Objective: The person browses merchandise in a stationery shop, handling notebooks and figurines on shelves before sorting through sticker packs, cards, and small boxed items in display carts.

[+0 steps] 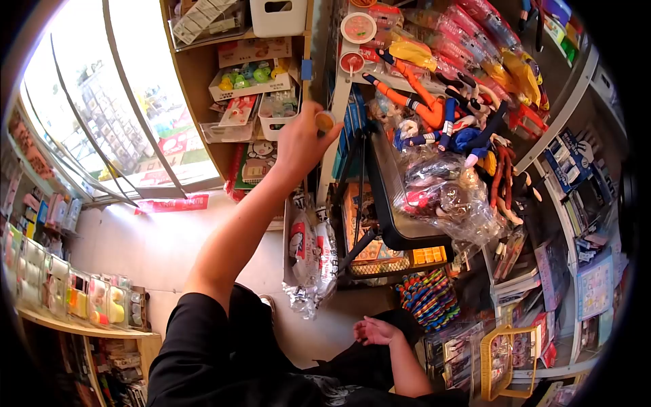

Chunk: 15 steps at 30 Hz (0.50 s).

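Observation:
My left hand [306, 139] is raised at the upper middle, its fingers closed around a small round tub [325, 121] with an orange-brown top. It is beside the metal rack's upright, below two similar round tubs, one pink and white [358, 28], one red [352, 62], on the rack's ledge. Low in the view, my right hand [377, 331] hangs near my lap, palm partly up and fingers loosely apart, holding nothing. Silver and white plastic packets [313, 251] hang between the two hands. Dolls with orange and blue limbs [426, 102] lie in a heap right of the rack.
A wooden shelf [193, 88] with bins stands at the upper left beside a glass door. A black tray [397, 217] holds plastic-wrapped items. The yellow basket [497, 366] is at the lower right. Clear boxes line a wooden shelf [81, 327] at the lower left.

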Available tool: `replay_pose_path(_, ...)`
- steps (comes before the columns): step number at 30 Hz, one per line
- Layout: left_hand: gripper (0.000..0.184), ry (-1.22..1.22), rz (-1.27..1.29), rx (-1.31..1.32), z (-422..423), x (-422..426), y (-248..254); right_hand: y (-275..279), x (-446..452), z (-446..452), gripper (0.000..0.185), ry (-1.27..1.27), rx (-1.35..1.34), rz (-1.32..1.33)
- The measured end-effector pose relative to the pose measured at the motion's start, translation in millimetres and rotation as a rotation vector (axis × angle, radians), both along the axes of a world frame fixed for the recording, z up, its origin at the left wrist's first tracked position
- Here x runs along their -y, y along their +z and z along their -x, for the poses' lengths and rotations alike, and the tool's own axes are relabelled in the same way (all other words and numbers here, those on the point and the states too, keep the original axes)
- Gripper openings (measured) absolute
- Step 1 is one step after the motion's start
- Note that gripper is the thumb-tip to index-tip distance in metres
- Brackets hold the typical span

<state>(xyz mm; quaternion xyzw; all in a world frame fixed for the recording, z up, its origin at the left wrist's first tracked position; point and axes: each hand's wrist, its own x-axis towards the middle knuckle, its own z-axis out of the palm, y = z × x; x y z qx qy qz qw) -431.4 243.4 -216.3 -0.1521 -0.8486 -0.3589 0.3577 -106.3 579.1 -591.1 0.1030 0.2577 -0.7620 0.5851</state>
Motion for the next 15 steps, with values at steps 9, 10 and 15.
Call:
replay_pose_path(9, 0.051, 0.053, 0.051, -0.193, 28.1, -25.3, 52.8, -1.1, -4.4, 8.6, 0.049, -0.034, -0.032, -0.026)
replay_pose_path(10, 0.051, 0.07, 0.065, -0.183, 30.8, -26.6, 54.3, -3.5, -2.2, 11.0, 0.049, -0.044, -0.044, -0.026)
replay_pose_path(15, 0.052, 0.11, 0.1, -0.133, 34.3, -29.9, 48.0, -2.5, -3.5, 5.9, 0.048, -0.052, -0.047, -0.031)
